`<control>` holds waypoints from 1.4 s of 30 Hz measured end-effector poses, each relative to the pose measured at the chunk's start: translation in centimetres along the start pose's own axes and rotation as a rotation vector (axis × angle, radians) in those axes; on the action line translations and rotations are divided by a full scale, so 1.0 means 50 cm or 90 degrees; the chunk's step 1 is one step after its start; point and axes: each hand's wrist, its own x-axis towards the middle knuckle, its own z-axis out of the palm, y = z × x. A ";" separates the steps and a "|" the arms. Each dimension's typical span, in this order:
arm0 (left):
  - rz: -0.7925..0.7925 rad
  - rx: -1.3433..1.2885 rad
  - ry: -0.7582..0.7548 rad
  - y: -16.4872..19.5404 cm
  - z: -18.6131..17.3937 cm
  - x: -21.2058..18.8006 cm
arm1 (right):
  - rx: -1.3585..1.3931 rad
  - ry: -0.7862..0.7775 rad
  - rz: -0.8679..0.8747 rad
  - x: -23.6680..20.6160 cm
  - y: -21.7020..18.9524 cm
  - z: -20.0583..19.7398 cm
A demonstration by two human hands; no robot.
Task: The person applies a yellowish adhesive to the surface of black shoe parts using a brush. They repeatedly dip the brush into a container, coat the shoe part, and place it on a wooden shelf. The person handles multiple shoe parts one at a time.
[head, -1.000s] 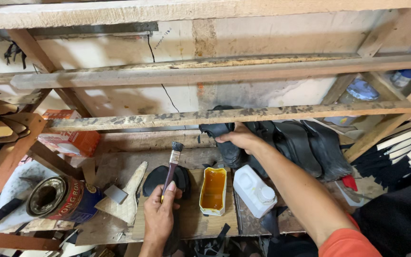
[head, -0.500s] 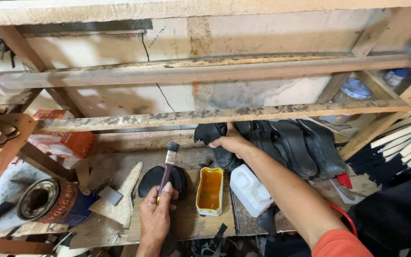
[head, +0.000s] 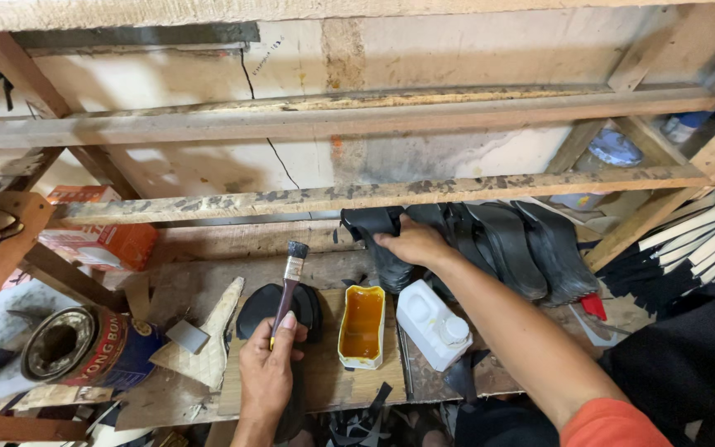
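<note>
My left hand (head: 268, 368) grips the handle of a small paintbrush (head: 290, 277), bristles pointing up and away, over a black shoe sole (head: 260, 306) lying on the wooden bench (head: 192, 281). My right hand (head: 411, 242) reaches forward and closes on a black sole (head: 374, 228) at the left end of a row of black soles (head: 515, 244) leaning under a wooden rail. A cut-open yellow container of amber glue (head: 362, 325) sits between my arms, with a white plastic jug (head: 432, 323) lying to its right.
A round tin can (head: 84, 348) lies on its side at the left. An orange box (head: 101, 236) stands behind it. A pale sole-shaped piece (head: 208, 343) rests by the black sole. Wooden rails (head: 333, 124) cross above. Striped black-and-white pieces (head: 688, 248) are stacked at the right.
My right hand has drawn a black sole slightly out of the row. The view has shifted a little to the right. The left hand keeps the brush in place.
</note>
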 end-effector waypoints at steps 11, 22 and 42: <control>0.008 0.004 -0.003 -0.005 0.005 0.002 | -0.286 0.234 -0.080 -0.147 0.060 -0.067; -0.008 0.009 -0.001 -0.005 0.011 -0.002 | -0.226 0.259 -0.129 -0.135 0.075 -0.022; 0.008 0.006 -0.008 0.006 0.000 -0.004 | -0.249 0.178 0.024 -0.143 0.054 -0.076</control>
